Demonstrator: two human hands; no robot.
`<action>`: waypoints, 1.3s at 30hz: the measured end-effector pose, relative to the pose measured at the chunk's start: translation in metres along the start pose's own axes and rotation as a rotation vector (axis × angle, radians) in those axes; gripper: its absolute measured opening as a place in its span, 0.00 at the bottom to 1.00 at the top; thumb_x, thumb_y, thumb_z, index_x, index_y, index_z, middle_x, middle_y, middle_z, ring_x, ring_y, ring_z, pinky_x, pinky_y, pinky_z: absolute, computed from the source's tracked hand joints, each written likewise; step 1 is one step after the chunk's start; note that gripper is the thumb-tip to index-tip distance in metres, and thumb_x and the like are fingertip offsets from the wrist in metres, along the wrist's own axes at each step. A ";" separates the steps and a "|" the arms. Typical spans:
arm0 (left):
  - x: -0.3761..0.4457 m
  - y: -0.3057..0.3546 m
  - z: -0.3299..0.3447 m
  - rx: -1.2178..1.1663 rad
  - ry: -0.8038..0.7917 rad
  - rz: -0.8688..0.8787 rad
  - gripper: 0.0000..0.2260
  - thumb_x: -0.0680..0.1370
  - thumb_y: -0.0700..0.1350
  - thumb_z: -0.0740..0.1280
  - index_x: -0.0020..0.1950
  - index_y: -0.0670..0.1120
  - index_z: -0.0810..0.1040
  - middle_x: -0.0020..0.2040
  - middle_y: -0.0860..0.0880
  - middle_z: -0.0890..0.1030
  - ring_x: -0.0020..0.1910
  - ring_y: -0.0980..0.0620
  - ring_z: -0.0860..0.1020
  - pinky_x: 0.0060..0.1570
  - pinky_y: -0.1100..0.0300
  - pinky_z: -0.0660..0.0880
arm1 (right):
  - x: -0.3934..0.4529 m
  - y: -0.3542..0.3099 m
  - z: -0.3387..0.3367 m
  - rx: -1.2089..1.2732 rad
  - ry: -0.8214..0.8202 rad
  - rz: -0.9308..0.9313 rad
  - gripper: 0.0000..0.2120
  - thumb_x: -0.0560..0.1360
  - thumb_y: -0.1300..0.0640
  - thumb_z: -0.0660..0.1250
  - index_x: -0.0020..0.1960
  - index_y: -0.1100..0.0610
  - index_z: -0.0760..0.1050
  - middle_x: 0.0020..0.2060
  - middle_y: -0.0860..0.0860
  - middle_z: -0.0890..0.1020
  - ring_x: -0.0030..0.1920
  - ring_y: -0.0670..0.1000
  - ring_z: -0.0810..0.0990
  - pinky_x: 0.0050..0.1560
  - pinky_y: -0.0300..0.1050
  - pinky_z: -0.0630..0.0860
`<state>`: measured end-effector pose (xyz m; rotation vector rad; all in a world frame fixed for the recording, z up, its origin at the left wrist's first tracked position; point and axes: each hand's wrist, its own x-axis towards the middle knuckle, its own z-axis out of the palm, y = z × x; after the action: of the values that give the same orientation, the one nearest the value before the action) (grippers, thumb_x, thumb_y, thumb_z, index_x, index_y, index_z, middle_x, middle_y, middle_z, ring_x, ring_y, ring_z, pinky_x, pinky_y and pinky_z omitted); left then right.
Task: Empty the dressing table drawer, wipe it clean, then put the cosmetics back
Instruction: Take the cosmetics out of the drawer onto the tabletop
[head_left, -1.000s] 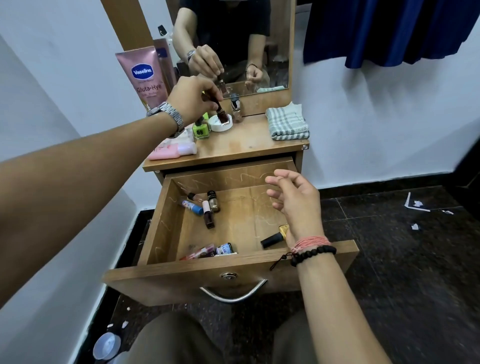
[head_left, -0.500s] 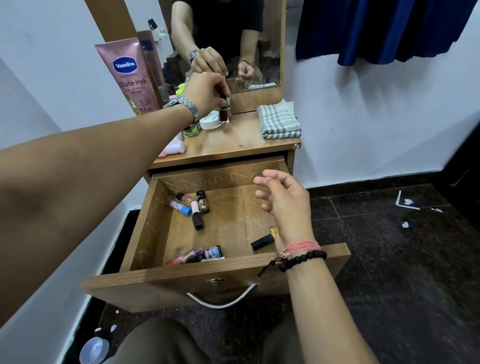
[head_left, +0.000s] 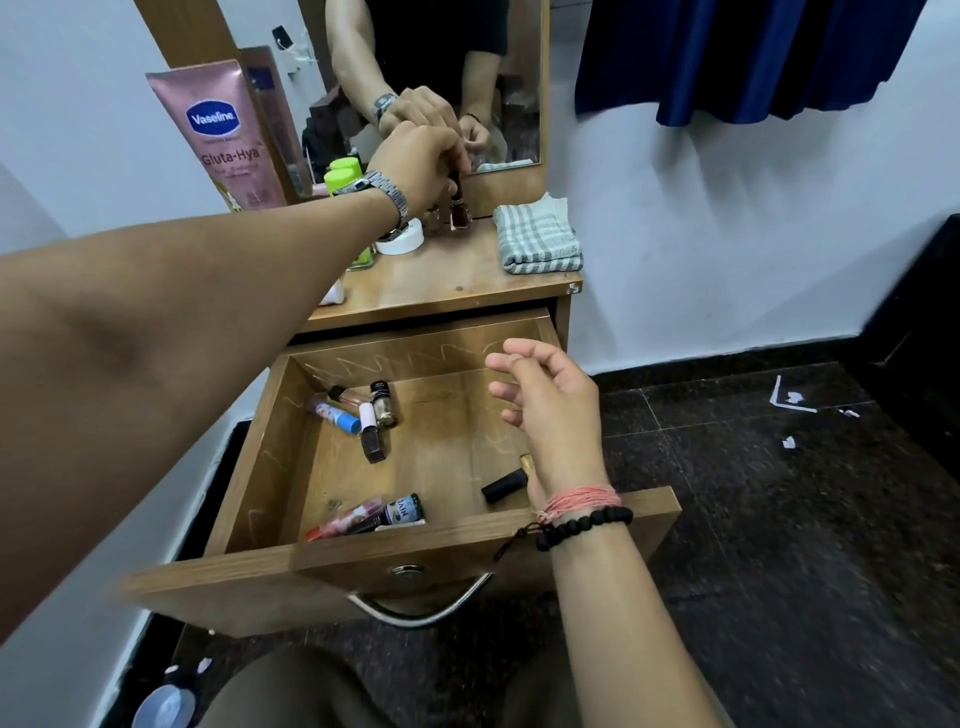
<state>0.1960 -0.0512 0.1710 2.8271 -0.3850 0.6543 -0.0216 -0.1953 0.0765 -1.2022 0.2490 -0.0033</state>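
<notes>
My left hand (head_left: 421, 161) reaches over the dressing table top (head_left: 441, 280) and pinches the cap of a dark red nail polish bottle (head_left: 460, 214), which stands upright on the top by the mirror. My right hand (head_left: 550, 415) hovers above the open wooden drawer (head_left: 249, 467), fingers loosely curled, holding nothing. In the drawer lie several small cosmetics: a blue-capped tube (head_left: 335, 414), a white-capped brown bottle (head_left: 372, 434), a gold glitter bottle (head_left: 383, 404), a black lipstick (head_left: 504, 486), and a red tube (head_left: 345, 518) beside a dark jar (head_left: 402, 510) at the front.
A folded checked cloth (head_left: 537, 236) lies on the table's right side. A pink Vaseline tube (head_left: 223, 135), green-capped bottles (head_left: 340, 174) and a white jar (head_left: 402, 240) stand at the left back. The mirror (head_left: 467, 78) rises behind. Paper scraps (head_left: 792, 402) litter the dark floor.
My left hand carried the nail polish bottle rightward and set it down upright near the mirror base. My right hand stayed over the drawer.
</notes>
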 end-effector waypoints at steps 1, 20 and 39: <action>0.002 0.000 0.002 0.017 -0.005 -0.003 0.12 0.70 0.40 0.73 0.52 0.48 0.81 0.52 0.46 0.81 0.57 0.46 0.75 0.50 0.56 0.73 | 0.000 0.000 0.000 -0.001 0.003 0.001 0.07 0.76 0.63 0.64 0.48 0.53 0.79 0.42 0.48 0.85 0.37 0.43 0.78 0.34 0.34 0.72; -0.030 0.020 0.017 0.153 0.070 0.120 0.15 0.73 0.43 0.62 0.60 0.52 0.76 0.62 0.48 0.75 0.62 0.44 0.70 0.59 0.47 0.69 | 0.008 -0.020 -0.032 0.525 0.397 -0.224 0.11 0.77 0.66 0.59 0.48 0.52 0.76 0.41 0.51 0.83 0.34 0.47 0.76 0.32 0.36 0.68; -0.197 0.061 0.026 -0.054 -0.634 0.161 0.09 0.72 0.48 0.72 0.50 0.50 0.78 0.47 0.53 0.83 0.45 0.52 0.81 0.44 0.58 0.77 | 0.003 -0.017 -0.028 0.460 0.393 -0.156 0.10 0.77 0.65 0.58 0.49 0.53 0.75 0.42 0.52 0.83 0.33 0.46 0.75 0.31 0.36 0.68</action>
<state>0.0177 -0.0755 0.0674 2.9067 -0.7189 -0.2522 -0.0216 -0.2274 0.0822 -0.7501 0.4698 -0.4164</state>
